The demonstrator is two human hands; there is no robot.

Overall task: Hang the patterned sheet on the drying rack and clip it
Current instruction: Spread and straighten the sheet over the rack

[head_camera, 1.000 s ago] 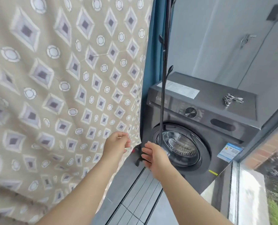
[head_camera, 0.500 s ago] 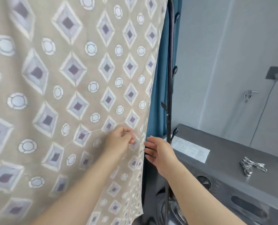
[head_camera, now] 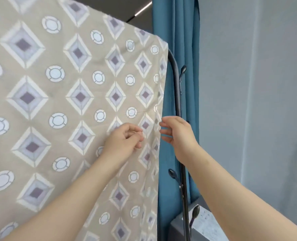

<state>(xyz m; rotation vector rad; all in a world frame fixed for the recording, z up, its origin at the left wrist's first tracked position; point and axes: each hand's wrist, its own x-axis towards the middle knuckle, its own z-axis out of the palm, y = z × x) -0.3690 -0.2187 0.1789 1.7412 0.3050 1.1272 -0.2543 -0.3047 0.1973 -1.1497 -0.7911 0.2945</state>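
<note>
Hanging over drying rack (head_camera: pixel 178 94): patterned sheet (head_camera: pixel 66 105); left grip (head_camera: pixel 125 140) pinching it, right grip (head_camera: pixel 178 134) loose, holding nothing.

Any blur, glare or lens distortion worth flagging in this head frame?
Head view: soft, even light, no glare; patterned sheet smears toward the lower left; rack pole seems bowed by the wide lens; left hand and right hand look fairly sharp.

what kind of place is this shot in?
Probably a home laundry corner or utility balcony: a patterned sheet hangs over a black drying rack, a blue curtain hangs behind it, and a grey appliance top, likely a washer, shows at bottom right.
</note>
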